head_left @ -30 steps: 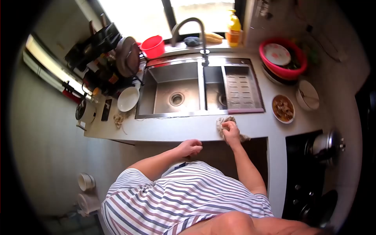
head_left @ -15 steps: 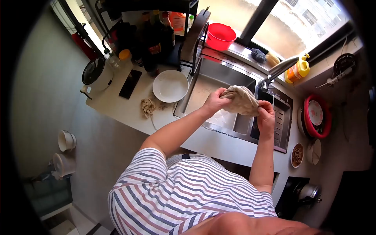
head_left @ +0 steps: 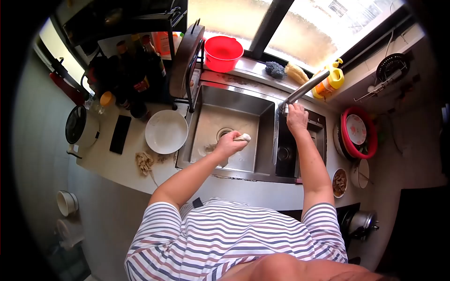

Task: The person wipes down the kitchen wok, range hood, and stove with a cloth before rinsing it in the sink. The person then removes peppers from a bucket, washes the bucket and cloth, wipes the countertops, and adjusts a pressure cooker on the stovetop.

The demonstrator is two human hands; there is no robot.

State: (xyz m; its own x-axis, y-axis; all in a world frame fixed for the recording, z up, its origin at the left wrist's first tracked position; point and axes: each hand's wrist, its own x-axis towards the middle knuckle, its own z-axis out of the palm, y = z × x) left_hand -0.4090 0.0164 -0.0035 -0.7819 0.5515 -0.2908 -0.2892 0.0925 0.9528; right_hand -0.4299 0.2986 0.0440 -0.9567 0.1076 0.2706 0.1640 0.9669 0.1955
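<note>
Over the large basin of the steel sink [head_left: 266,122], my left hand [head_left: 228,145] is closed around a bunched, pale cloth [head_left: 243,137]. Part of the cloth sticks out past the fingers and some hangs below the hand. My right hand [head_left: 296,118] is wrapped round the base of the faucet [head_left: 307,87], by its handle. The fingers there are partly hidden. No running water can be made out.
A white bowl [head_left: 166,132] stands left of the sink, with a crumpled beige rag [head_left: 144,162] and a black phone [head_left: 120,134] near it. Along the windowsill are a red basin [head_left: 223,54], a scrubber [head_left: 275,70] and a yellow bottle [head_left: 334,79]. A food bowl [head_left: 339,182] sits at right.
Both hands held the cloth stretched between them before. My right hand has let go and moved onto the faucet; my left has lowered the bunched cloth into the basin. The view has shifted right.
</note>
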